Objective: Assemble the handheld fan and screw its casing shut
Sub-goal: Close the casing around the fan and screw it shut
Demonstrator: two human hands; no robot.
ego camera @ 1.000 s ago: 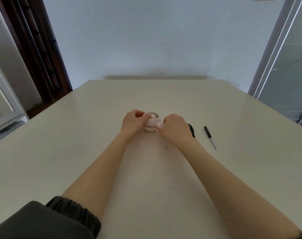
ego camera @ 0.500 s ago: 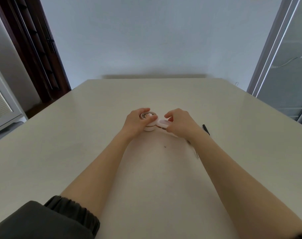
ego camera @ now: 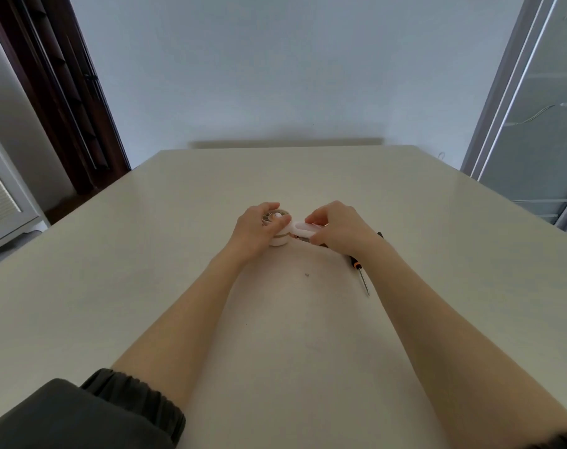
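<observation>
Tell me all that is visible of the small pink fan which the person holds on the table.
The fan looks like pale pink plastic. Its round head stands on the table, face up, showing blades and a hub inside a ring. The left hand grips the head around its side. A flat handle piece runs to the right from the head, and the right hand pinches it. Its far end is hidden by that hand.

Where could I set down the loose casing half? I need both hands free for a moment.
Bare table lies left of the left hand, and beyond the fan toward the far edge. It is crowded right of the right hand, where the screwdriver lies; a small dark speck sits between the forearms.
</observation>
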